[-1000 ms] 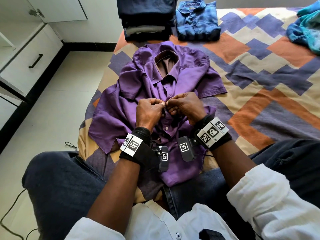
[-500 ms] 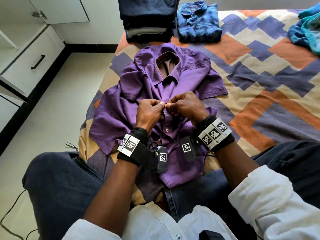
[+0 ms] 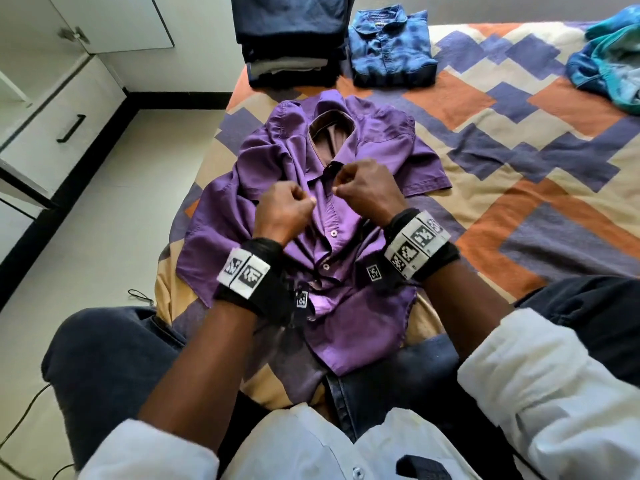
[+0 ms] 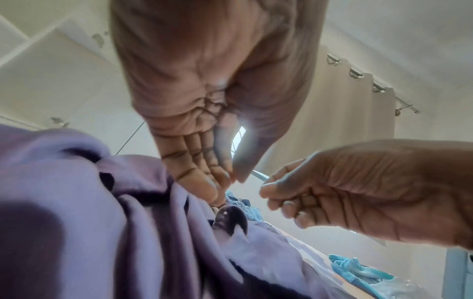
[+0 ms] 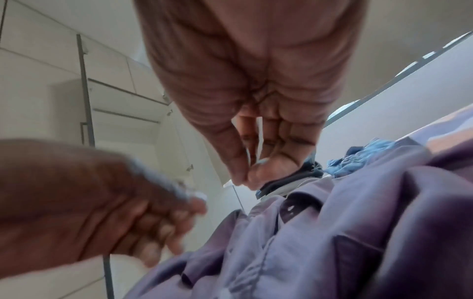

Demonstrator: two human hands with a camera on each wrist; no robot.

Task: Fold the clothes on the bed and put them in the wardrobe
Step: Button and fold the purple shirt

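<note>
Patterned bed (image 3: 519,140) carries the purple shirt (image 3: 363,157), spread face up near its edge. Left hand (image 3: 284,211) and right hand (image 3: 369,188) hover over the placket, fingers curled, thumb to fingertips; whether either grip catches fabric can't be told. Folded clothes (image 3: 294,36) behind; white wardrobe (image 3: 62,109) left.

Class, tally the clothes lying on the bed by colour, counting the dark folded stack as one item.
Purple: 1, the purple shirt
Blue: 1, the folded blue shirt
Teal: 1, the crumpled teal garment
Dark: 1, the dark folded stack
Total: 4
</note>
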